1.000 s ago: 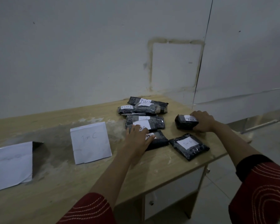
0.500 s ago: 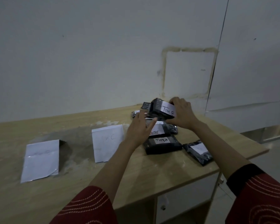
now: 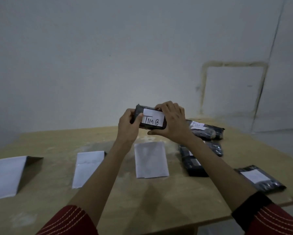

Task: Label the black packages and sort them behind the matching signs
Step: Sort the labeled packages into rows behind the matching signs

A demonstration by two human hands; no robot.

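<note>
I hold a black package (image 3: 151, 119) up in the air above the table, its white label reading "TIM B" turned toward me. My left hand (image 3: 128, 126) grips its left end and my right hand (image 3: 172, 122) grips its right end and top edge. Three folded white paper signs stand on the wooden table (image 3: 142, 200): a left sign (image 3: 6, 176), a middle sign (image 3: 87, 167) and a right sign (image 3: 150, 160); their writing is too faint to read. More labelled black packages lie in a pile (image 3: 205, 131) at the right.
Another black package (image 3: 259, 178) with a white label lies near the table's right front edge. One more package (image 3: 193, 161) lies beside my right forearm. A plain white wall stands right behind the table.
I lifted the package from the right side of the table with my right hand, my left hand joined it, and the package rose and moved left, its label now facing me.
</note>
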